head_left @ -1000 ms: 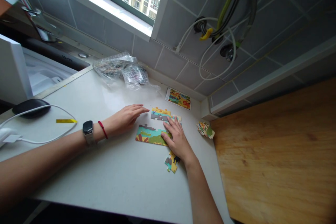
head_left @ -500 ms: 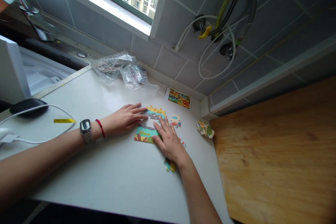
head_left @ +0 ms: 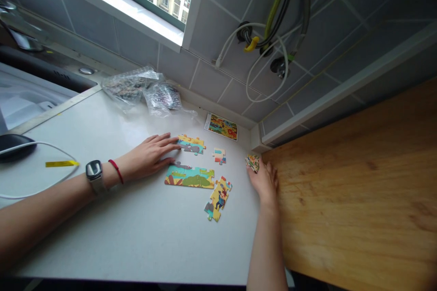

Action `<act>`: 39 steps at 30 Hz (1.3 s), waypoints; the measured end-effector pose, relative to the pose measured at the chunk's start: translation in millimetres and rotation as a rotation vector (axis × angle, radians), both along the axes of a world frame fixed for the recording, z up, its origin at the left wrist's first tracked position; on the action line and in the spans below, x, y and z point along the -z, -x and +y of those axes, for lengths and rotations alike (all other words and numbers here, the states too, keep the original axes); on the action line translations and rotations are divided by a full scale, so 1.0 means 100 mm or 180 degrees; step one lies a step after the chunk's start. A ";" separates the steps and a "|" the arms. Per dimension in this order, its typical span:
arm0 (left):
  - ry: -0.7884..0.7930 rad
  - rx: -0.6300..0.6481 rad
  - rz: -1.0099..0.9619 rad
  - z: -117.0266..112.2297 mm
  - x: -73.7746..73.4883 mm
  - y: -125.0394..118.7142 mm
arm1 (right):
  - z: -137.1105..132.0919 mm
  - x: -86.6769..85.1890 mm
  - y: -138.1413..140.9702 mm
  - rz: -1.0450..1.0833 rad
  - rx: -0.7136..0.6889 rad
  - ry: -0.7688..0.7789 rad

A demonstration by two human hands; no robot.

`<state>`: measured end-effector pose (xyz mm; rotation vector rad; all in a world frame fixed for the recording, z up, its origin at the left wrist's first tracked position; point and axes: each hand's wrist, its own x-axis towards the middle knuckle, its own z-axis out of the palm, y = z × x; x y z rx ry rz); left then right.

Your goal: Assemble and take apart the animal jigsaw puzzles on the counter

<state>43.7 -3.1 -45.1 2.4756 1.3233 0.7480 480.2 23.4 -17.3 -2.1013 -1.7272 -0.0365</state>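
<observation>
My left hand (head_left: pixel 150 155) lies flat on the white counter, fingers stretched out. Its fingertips touch the left edge of a joined puzzle strip (head_left: pixel 191 144) with a grey animal on it. Below that strip is a longer joined puzzle section (head_left: pixel 191 176) with a green bush. My right hand (head_left: pixel 263 179) is around a small pile of loose puzzle pieces (head_left: pixel 252 163), thumb on the left side and fingers on the right. Between the hands lie a single puzzle piece (head_left: pixel 219 155) and a slanted joined strip (head_left: pixel 218 199) showing a figure.
A picture card (head_left: pixel 221 127) lies by the tiled wall. Clear plastic bags (head_left: pixel 164 98) of pieces sit at the back left. A white cable (head_left: pixel 51 142) and a black mouse-like object (head_left: pixel 17 148) are at the left. A wooden board (head_left: pixel 355 191) borders the counter's right side.
My right hand has left the joined puzzle sections and moved right to the pile of loose pieces. My left hand stays by the upper strip. The camera view has shifted slightly right.
</observation>
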 end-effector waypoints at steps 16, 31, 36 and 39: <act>0.0044 0.0035 -0.0198 -0.01 -0.10 -0.05 | -0.03 -0.38 0.29 0.0440 -0.0564 -0.0335; -0.0012 0.0722 -0.0660 -0.16 -0.35 -0.19 | -0.52 -0.25 1.51 0.1521 -0.3303 0.0798; 0.0150 0.0690 -0.0486 -0.14 -0.29 -0.18 | -0.51 -0.22 1.52 0.1612 -0.3117 0.0614; 0.0266 0.0629 -0.0486 -0.12 -0.27 -0.16 | -0.49 -0.22 1.50 0.1808 -0.3029 0.0456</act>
